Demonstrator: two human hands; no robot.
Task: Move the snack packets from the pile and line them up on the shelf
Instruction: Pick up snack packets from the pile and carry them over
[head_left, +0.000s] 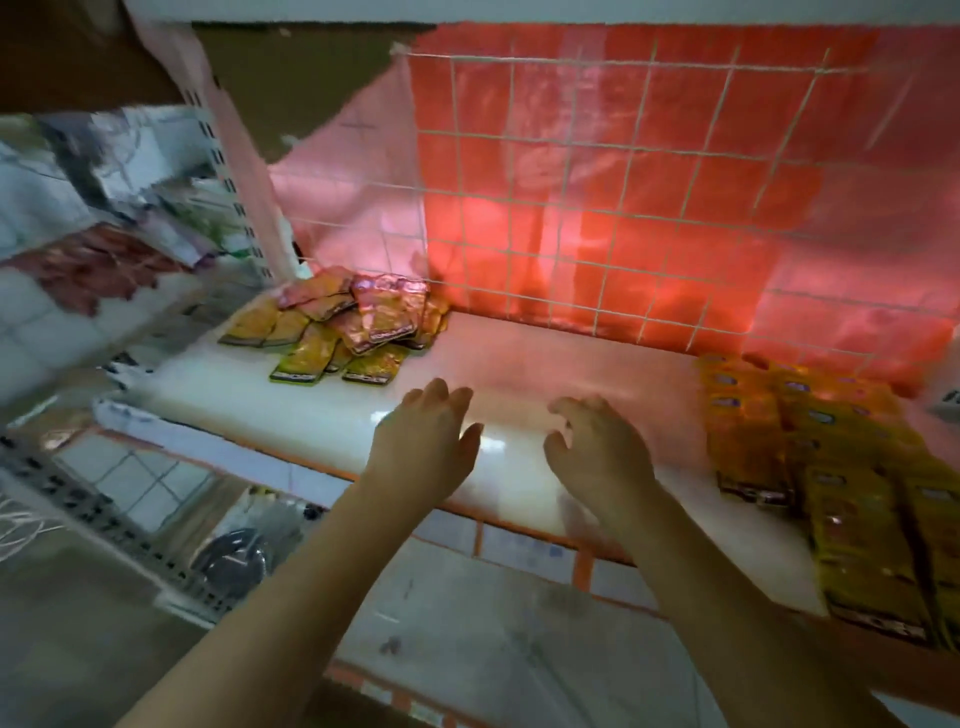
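Note:
A loose pile of yellow and pink snack packets (343, 327) lies at the back left of the white shelf (322, 415). On the right side of the shelf, yellow packets (831, 493) lie lined up in rows that run to the front edge. My left hand (421, 441) hovers over the middle of the shelf, fingers relaxed and holding nothing. My right hand (597, 447) is beside it, fingers loosely curled and empty. Both hands are well apart from the pile and the rows. The picture is blurred.
A white wire grid (623, 208) backed by red and pink plastic sheeting closes the rear of the shelf. A slotted upright post (239, 197) stands at the left, with other goods on the shelves beyond it. Lower shelf levels show below the orange front edge (524, 530).

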